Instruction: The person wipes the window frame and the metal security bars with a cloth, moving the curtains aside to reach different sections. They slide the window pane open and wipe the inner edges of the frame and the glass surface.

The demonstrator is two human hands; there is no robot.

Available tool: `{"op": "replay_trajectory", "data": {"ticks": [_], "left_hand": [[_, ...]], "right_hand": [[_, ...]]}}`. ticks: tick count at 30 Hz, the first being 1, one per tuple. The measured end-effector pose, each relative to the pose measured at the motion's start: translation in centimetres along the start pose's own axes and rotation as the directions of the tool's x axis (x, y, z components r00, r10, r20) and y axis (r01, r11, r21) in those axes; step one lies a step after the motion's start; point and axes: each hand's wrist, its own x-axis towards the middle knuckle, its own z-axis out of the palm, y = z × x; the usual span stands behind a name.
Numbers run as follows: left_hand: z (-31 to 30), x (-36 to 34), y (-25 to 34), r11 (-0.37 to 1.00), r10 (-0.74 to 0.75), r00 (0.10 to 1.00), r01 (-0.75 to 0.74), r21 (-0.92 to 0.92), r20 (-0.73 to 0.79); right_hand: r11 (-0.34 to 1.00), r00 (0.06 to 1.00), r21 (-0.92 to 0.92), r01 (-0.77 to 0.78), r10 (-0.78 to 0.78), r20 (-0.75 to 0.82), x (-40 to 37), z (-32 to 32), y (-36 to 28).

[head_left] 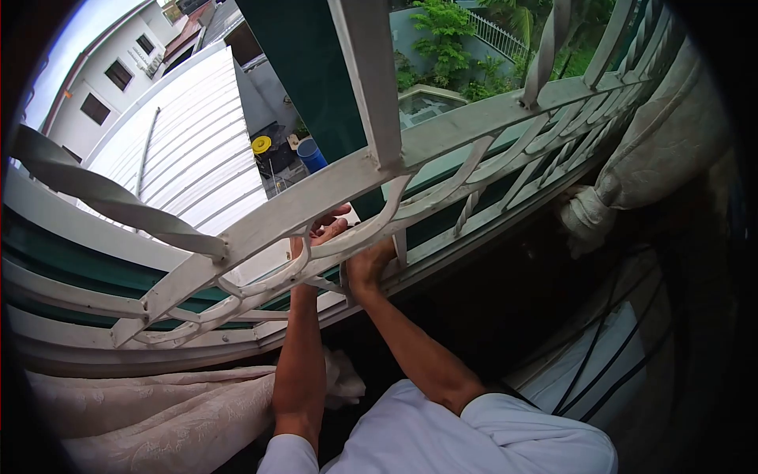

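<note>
Both my arms reach through a white metal window grille with twisted bars and curved scrollwork. My left hand is beyond the lower scrollwork, its fingers bent together near the window frame's edge. A small dark spot shows by the fingertips; what they hold cannot be made out. Just to the right, my right hand is bent at the wrist against the lower grille bars, with its fingers hidden behind them. A dark green window panel stands outside the grille, above my hands.
Tied-back cream curtains hang at the right and lower left. Outside lie a white corrugated roof, a blue drum, a yellow round object and green plants. Dark cables run at lower right.
</note>
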Motion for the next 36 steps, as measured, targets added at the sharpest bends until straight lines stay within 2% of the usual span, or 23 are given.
{"op": "replay_trajectory", "data": {"ticks": [1,2,4,5,8,9,10,11,16,17,18,20,22,23,24,25,26,27,28,30,31,33,36], "left_hand": [[0.1,0.1,0.1,1.0,0.0,1.0,0.0,0.003,-0.001],[0.2,0.0,0.1,0.999,0.032,0.999,-0.031,0.032,-0.015],[0.0,-0.5,-0.4,0.997,0.046,0.999,-0.044,0.068,-0.025],[0.1,-0.4,-0.6,0.998,0.054,0.998,-0.053,0.033,-0.042],[-0.2,-0.3,-0.9,0.999,0.037,0.999,-0.038,-0.027,-0.035],[-0.3,-0.5,-1.5,0.997,0.072,0.996,-0.073,-0.016,-0.05],[-0.6,-0.4,-1.9,0.994,0.106,0.992,-0.106,-0.004,-0.064],[-0.7,-0.2,-2.1,0.996,0.089,0.99,-0.09,-0.003,-0.112],[-1.1,-1.2,0.4,0.996,0.01,0.982,0.007,0.092,-0.186],[-1.2,-1.7,0.3,0.995,-0.003,0.982,0.022,0.101,-0.189],[-1.0,-1.6,0.5,0.994,-0.004,0.982,0.025,0.106,-0.189],[-0.4,-2.2,0.8,0.999,0.017,0.979,-0.007,0.048,-0.204],[-0.5,-2.5,1.0,0.999,0.043,0.974,-0.044,0.003,-0.22],[-0.8,-2.6,0.6,0.998,0.051,0.971,-0.042,0.046,-0.233],[-1.0,-2.7,0.0,0.996,0.054,0.967,-0.034,0.087,-0.25],[-1.6,-2.7,-0.5,0.992,0.112,0.972,-0.097,0.081,-0.204],[-2.0,-3.3,-0.9,0.992,0.112,0.972,-0.096,0.085,-0.205],[-2.1,-3.7,-0.5,0.997,0.055,0.978,-0.043,0.062,-0.2],[-2.2,-3.7,0.1,0.999,0.004,0.98,0.003,0.036,-0.199],[-2.4,-4.4,0.8,1.0,-0.001,0.979,-0.002,-0.014,-0.205],[-2.6,-4.6,0.8,0.999,-0.004,0.98,-0.002,-0.032,-0.201],[-3.1,-5.0,0.9,0.999,-0.04,0.978,0.039,-0.007,-0.207],[-3.9,-5.4,0.3,0.996,-0.09,0.965,0.091,-0.008,-0.246]], "right_hand": [[0.992,0.994,-0.079,0.099,-0.102,-0.03,0.0,0.1,-0.9],[0.992,0.995,-0.079,0.093,-0.096,-0.027,-0.1,-0.1,-1.6],[0.99,0.99,0.005,0.139,-0.138,-0.018,-0.7,-1.0,-2.0],[0.999,0.999,0.044,0.025,-0.023,-0.049,-0.4,-1.1,-2.1],[0.995,0.992,-0.086,-0.051,0.04,-0.119,0.4,1.0,1.0],[0.996,0.992,-0.083,-0.043,0.033,-0.123,0.4,1.0,-1.0],[0.932,0.97,-0.316,0.176,-0.219,-0.103,0.1,0.7,-4.6],[0.767,0.894,-0.524,0.37,-0.447,-0.022,0.1,0.5,-6.5],[0.898,0.896,-0.226,0.379,-0.417,-0.155,0.5,0.7,-2.1],[0.994,0.977,0.072,0.083,-0.067,-0.204,0.4,0.9,-0.1],[0.906,0.95,0.369,-0.207,0.277,-0.147,0.8,0.9,0.2],[0.926,0.947,0.327,-0.19,0.261,-0.187,1.2,1.5,0.9],[1.0,0.994,-0.019,0.014,-0.016,-0.108,1.0,1.7,-1.2],[0.964,0.975,-0.16,0.211,-0.219,-0.033,0.2,1.2,-5.2],[0.965,0.975,-0.159,0.211,-0.219,-0.031,0.4,1.4,-5.4],[0.831,0.874,-0.396,0.39,-0.469,-0.125,0.7,1.5,-5.5],[0.619,0.701,-0.62,0.481,-0.697,-0.152,0.7,1.7,-5.8],[0.88,0.899,-0.253,0.402,-0.432,-0.074,0.6,0.4,-6.5],[0.79,0.838,-0.362,0.495,-0.544,-0.039,0.4,-0.3,-4.2],[0.971,0.971,-0.039,0.235,-0.236,-0.028,-0.8,-1.9,-5.4],[0.969,0.969,-0.034,0.246,-0.247,-0.025,-1.3,-2.0,-5.1],[0.72,0.737,-0.264,0.642,-0.674,-0.047,-1.6,-1.9,-5.0],[0.601,0.632,-0.239,0.762,-0.771,0.075,-0.5,-2.6,-5.1]]}}
